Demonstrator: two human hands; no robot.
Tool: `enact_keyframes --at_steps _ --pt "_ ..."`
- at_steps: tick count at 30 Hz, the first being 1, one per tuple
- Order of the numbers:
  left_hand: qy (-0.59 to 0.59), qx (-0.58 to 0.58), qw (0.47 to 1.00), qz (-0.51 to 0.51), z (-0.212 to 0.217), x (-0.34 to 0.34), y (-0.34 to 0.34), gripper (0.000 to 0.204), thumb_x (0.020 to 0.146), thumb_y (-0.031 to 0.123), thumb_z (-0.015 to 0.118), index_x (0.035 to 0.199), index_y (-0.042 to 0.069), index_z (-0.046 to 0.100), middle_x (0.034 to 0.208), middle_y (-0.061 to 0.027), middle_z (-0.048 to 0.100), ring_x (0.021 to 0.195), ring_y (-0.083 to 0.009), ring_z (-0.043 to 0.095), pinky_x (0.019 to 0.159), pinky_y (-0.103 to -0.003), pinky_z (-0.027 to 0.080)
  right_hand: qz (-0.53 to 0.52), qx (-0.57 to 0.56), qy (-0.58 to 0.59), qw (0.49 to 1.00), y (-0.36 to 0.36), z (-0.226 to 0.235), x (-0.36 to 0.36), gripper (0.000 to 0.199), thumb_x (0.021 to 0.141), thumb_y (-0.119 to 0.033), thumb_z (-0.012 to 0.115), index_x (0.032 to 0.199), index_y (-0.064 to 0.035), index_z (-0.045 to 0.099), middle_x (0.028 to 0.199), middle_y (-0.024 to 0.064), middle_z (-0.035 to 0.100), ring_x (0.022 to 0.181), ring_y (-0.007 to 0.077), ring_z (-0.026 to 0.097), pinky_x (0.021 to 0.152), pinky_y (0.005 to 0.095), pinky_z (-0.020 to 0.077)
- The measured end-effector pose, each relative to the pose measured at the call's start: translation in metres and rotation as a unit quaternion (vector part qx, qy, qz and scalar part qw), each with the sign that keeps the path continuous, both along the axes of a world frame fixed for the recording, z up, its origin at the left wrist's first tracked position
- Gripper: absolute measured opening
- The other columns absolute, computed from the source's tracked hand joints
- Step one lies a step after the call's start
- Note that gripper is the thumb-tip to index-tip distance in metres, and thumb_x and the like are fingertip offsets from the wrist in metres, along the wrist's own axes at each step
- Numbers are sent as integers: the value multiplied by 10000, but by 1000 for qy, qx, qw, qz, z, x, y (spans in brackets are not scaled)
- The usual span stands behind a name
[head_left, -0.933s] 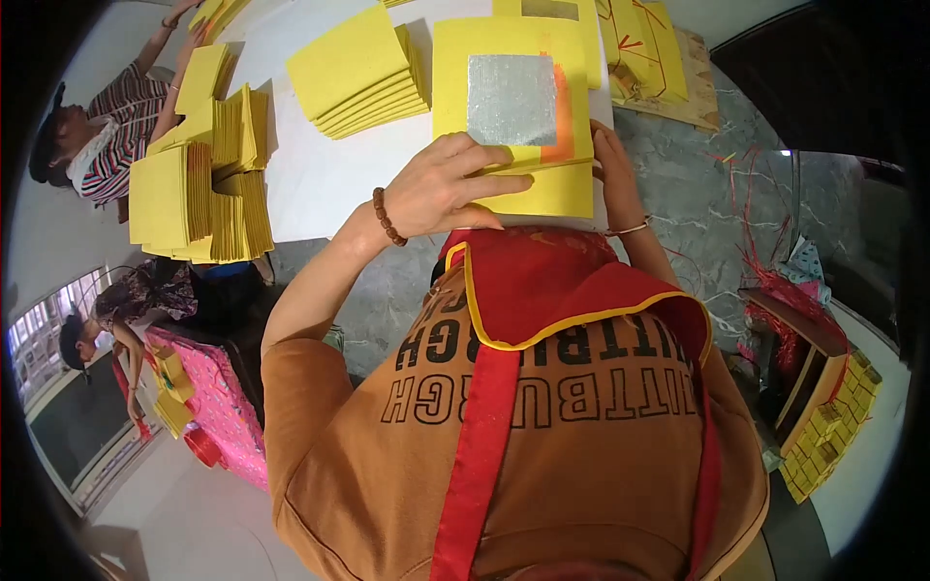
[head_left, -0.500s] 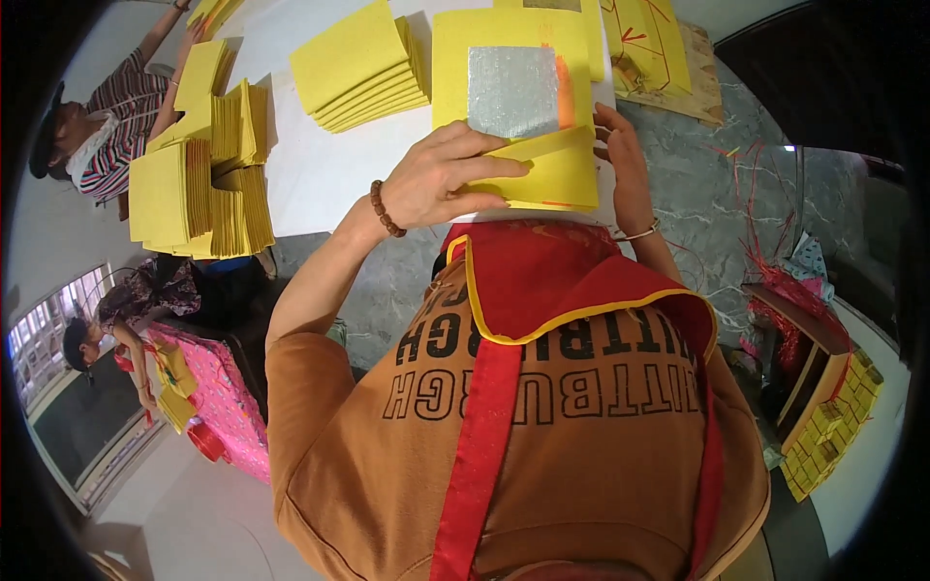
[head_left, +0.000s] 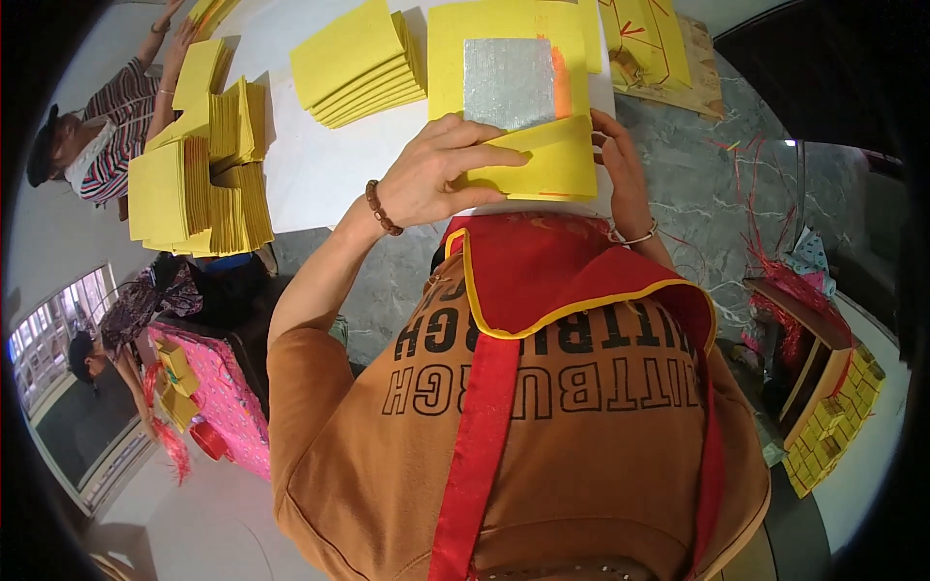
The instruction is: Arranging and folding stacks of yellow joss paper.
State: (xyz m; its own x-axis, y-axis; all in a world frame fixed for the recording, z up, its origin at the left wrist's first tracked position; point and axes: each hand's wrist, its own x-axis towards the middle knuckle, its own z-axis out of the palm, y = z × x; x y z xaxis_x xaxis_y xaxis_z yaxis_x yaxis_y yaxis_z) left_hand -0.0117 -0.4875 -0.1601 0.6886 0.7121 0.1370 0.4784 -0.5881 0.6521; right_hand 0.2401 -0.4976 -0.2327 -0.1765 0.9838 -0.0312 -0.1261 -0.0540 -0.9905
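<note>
In front of me on the white table lies a yellow paper sheet (head_left: 446,58) with a silver foil square (head_left: 509,82) and an orange streak beside it. Its near end is folded up into a flap (head_left: 552,160) that covers the lower part of the foil. My left hand (head_left: 441,165), wearing a brown bead bracelet, grips this flap from the left, with fingers over it and the thumb at the near fold. At the sheet's right edge my right hand (head_left: 620,160) rests with bent, parted fingers; its thumb is hidden.
Fanned folded yellow papers (head_left: 358,68) lie left of the sheet on the white table (head_left: 310,184). More yellow stacks (head_left: 179,194) stand at the left corner. A co-worker (head_left: 116,131) reaches in from the far left. A wooden board (head_left: 697,73) carries yellow bundles at the right.
My hands and the flap stay nearly in place, with the view shifted slightly. At the lower left, a co-worker's hand has moved, and red strands now hang by it.
</note>
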Motion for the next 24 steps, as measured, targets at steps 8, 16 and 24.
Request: enact_keyframes --at_steps 8,16,24 --pt "-9 42 999 -1 -7 -2 -1 399 721 231 707 1104 149 632 1112 -75 568 912 -238 501 804 -351 406 0 -4 -8 1000 1 -1 0 386 946 -228 375 1263 -15 431 1240 105 461 1139 193 446 987 313 310" --pt "70 180 981 -24 -8 2 -4 477 699 362 676 1141 194 609 1094 -32 550 825 -204 463 736 -316 382 1 -11 -19 1000 0 7 -1 401 950 -252 376 1276 -21 418 1249 100 462 1128 195 454 979 321 311" --pt "91 195 976 -33 0 4 -4 521 669 381 676 1152 201 604 1103 -30 556 840 -199 467 753 -317 382 0 -20 -15 1000 -1 6 -1 412 949 -287 377 1281 -49 422 1251 85 465 1122 189 455 956 324 314"
